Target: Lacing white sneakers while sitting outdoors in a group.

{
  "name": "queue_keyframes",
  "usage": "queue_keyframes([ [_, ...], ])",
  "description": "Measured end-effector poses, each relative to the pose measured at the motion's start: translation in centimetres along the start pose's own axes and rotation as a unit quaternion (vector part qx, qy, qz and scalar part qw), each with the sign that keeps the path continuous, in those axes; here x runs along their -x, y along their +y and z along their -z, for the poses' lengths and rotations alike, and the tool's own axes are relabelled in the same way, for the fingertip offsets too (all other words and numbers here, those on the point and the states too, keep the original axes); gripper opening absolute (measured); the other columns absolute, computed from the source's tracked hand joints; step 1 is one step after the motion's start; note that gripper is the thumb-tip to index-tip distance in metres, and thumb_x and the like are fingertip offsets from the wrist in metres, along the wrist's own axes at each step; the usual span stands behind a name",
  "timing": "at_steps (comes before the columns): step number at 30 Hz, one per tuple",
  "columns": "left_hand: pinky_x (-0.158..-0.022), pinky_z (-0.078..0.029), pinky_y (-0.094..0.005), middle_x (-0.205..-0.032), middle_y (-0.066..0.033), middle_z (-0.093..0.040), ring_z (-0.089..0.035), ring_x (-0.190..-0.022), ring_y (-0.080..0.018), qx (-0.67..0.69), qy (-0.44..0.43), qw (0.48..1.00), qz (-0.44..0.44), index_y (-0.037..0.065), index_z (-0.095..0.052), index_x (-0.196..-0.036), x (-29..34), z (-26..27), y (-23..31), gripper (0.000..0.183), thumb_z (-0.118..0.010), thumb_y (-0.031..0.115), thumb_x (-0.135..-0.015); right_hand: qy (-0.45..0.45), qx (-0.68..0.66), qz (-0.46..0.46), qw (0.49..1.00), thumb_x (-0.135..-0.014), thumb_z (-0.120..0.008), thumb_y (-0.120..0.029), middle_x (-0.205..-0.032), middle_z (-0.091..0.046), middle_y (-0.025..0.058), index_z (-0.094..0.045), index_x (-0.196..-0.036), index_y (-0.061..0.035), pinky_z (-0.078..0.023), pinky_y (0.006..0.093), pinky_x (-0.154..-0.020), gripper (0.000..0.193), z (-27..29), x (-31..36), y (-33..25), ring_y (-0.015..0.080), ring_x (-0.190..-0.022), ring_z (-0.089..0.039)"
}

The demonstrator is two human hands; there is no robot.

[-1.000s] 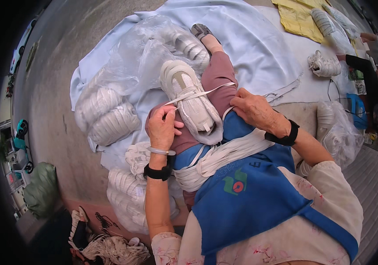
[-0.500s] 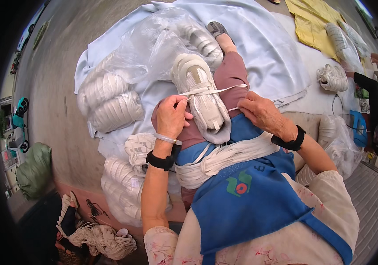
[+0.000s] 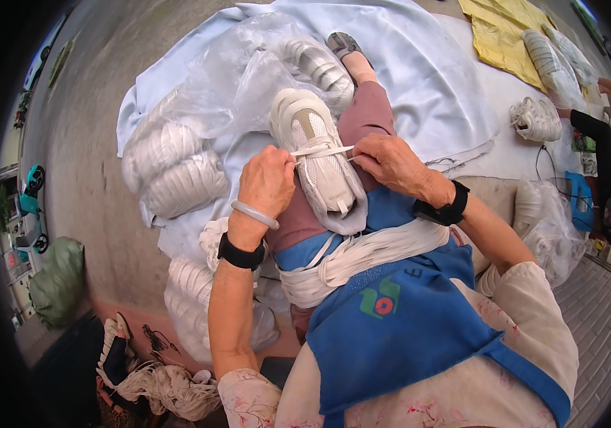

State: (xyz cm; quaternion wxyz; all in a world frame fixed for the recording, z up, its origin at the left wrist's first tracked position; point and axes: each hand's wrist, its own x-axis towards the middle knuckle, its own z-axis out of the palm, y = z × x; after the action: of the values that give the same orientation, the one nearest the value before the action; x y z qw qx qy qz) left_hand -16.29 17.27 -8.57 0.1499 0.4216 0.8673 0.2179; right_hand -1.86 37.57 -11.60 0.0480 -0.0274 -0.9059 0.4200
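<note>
Off-white and beige, the shoe [image 3: 331, 191] lies at the frame's upper centre, toe upward, long axis leaning slightly left, between two about equally near hands: the left hand [image 3: 267, 182] and right hand [image 3: 395, 165] each pinch the lace [image 3: 334, 151].

The shoe [image 3: 330, 187] is off-white — the shirt [image 3: 455, 391] cream with pink flowers.

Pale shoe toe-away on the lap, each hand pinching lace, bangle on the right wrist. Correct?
Not quite: the bangle is on the left wrist, as the head view shows. The rest holds: left hand and right hand each pinch lace on the pale shoe, which lies toe-away on the lap.
</note>
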Motion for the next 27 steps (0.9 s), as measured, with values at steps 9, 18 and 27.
queue_keyframes([
  [9, -0.052, -0.053, -0.0299, -0.073, -0.0097, -0.065, -0.063, -0.062, -0.0172, 0.278, -0.1, 0.918, 0.265, -0.002, -0.066, -0.089, -1.4, 0.9, 0.3, 0.017, -0.058, 0.013, -0.087, 0.073, -0.101, -0.012, 0.992, -0.087, -0.058, -0.011, -0.072, -0.06, 0.0093, -0.063, -0.086, 0.0005, -0.047, 0.03, -0.059, 0.013, -0.7, -2.4, 0.4, 0.0198, -0.064, -0.058],
  [18, -0.071, -0.047, -0.0418, -0.084, -0.0176, -0.061, -0.059, -0.077, -0.0374, 0.06, 0.02, 0.994, 0.089, 0.001, -0.063, -0.083, 0.5, -0.4, 1.1, 0.011, -0.059, 0.011, -0.083, 0.0, -0.238, -0.192, 0.952, -0.091, -0.056, -0.016, -0.065, -0.056, 0.0005, -0.063, -0.085, 0.0007, -0.041, 0.0209, -0.045, 0.019, -0.5, -1.8, -0.5, 0.0061, -0.049, -0.049],
  [27, -0.071, -0.047, -0.0432, -0.083, -0.0185, -0.062, -0.059, -0.079, -0.0383, 0.23, -0.104, 0.918, 0.307, 0.001, -0.064, -0.081, -0.8, 0.5, 1.3, 0.014, -0.057, 0.013, -0.083, -0.009, -0.318, -0.237, 0.918, -0.091, -0.057, -0.017, -0.065, -0.056, 0.0, -0.063, -0.082, 0.0018, -0.04, 0.0201, -0.044, 0.021, -1.1, -2.0, -0.1, 0.0057, -0.047, -0.049],
])
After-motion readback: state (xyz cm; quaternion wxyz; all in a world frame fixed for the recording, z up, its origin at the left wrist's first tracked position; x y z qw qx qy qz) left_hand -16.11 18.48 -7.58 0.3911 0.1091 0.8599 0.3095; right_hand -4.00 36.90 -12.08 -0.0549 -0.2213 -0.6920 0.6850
